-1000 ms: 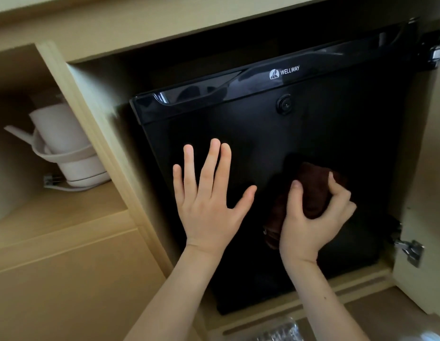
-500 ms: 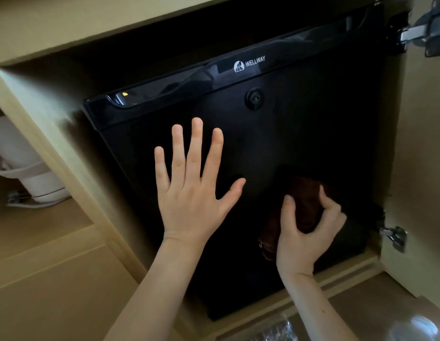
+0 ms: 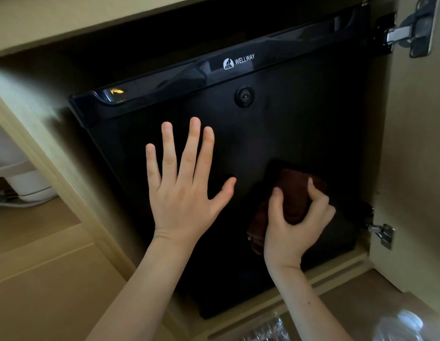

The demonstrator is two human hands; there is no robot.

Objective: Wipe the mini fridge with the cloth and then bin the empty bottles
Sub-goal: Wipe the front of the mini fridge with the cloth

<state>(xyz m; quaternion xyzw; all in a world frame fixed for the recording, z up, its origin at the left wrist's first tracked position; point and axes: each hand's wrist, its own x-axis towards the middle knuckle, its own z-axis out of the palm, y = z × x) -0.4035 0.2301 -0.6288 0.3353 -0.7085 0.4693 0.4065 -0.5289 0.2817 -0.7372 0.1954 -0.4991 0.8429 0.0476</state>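
Observation:
A black mini fridge (image 3: 287, 124) with a WELLWAY logo stands inside a wooden cabinet, its door closed. My left hand (image 3: 184, 188) lies flat on the door with fingers spread. To its right, my right hand (image 3: 295, 227) grips a bunched dark brown cloth (image 3: 292, 193) against the lower part of the door. Two clear plastic bottles lie blurred at the bottom edge, one (image 3: 265, 331) below the fridge and one (image 3: 403, 326) at the lower right.
The cabinet door (image 3: 420, 143) stands open at the right on metal hinges (image 3: 408, 30). A white kettle (image 3: 19, 178) sits in the left compartment behind a wooden divider (image 3: 56, 153). A wooden ledge (image 3: 332, 274) runs below the fridge.
The view has shifted so the fridge sits further left in frame. My right hand with the cloth has slid slightly down and right on the door. The left hand stays flat.

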